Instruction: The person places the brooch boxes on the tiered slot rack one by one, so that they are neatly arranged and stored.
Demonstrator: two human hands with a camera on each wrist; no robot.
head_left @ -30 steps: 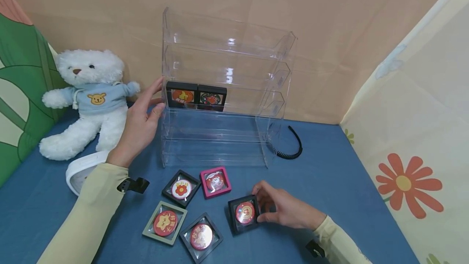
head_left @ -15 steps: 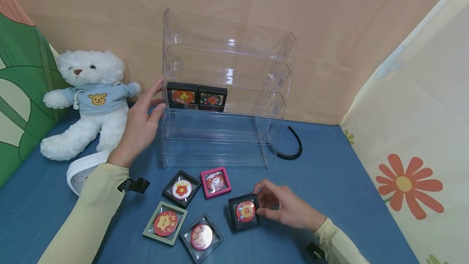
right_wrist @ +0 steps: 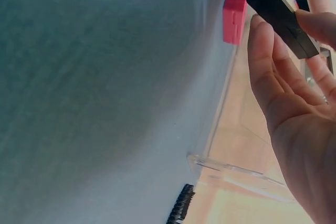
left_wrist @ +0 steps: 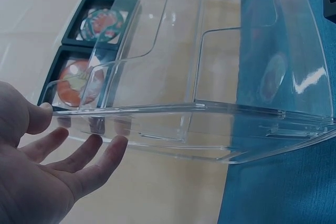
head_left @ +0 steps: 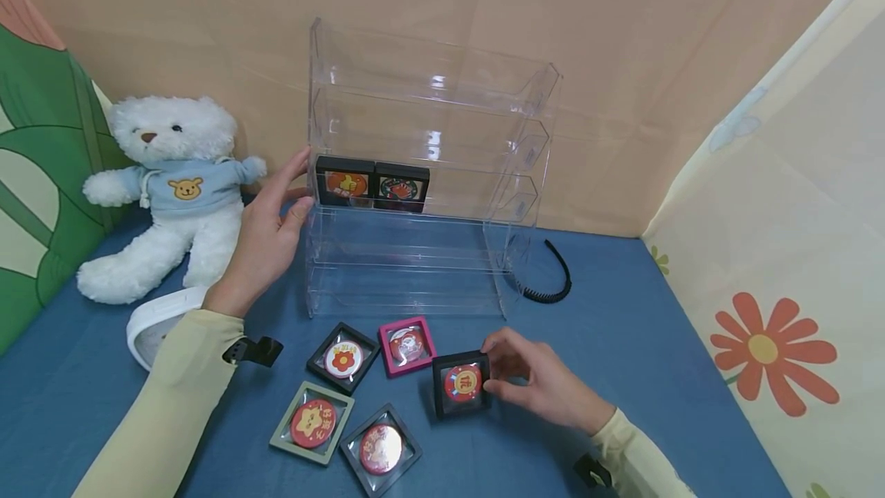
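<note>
A clear acrylic display rack (head_left: pixel 408 238) with several tiers stands behind the loose frames. My left hand (head_left: pixel 261 240) touches its left side panel; in the left wrist view the fingers (left_wrist: pixel 107 163) lie fairly straight against the outside. Two black frames with round badges, a thumbs-up one (head_left: pixel 346 181) and a green-rimmed one (head_left: pixel 401 188), stand side by side on a middle tier. My right hand (head_left: pixel 535 379) pinches another black badge frame (head_left: pixel 461 384) by its right edge, tilted up. In the right wrist view this frame (right_wrist: pixel 278 17) sits between thumb and fingers.
On the blue cloth lie a pink frame (head_left: pixel 406 346), a black frame (head_left: pixel 343 358), a green frame (head_left: pixel 313 423) and a grey frame (head_left: pixel 381 449). A white teddy bear (head_left: pixel 173 190) sits left, by a white round object (head_left: pixel 155 325). A black coiled cord (head_left: pixel 553 287) lies right.
My right hand has raised the black badge frame slightly away from me and tipped it more upright. My left hand stays at the rack's side.
</note>
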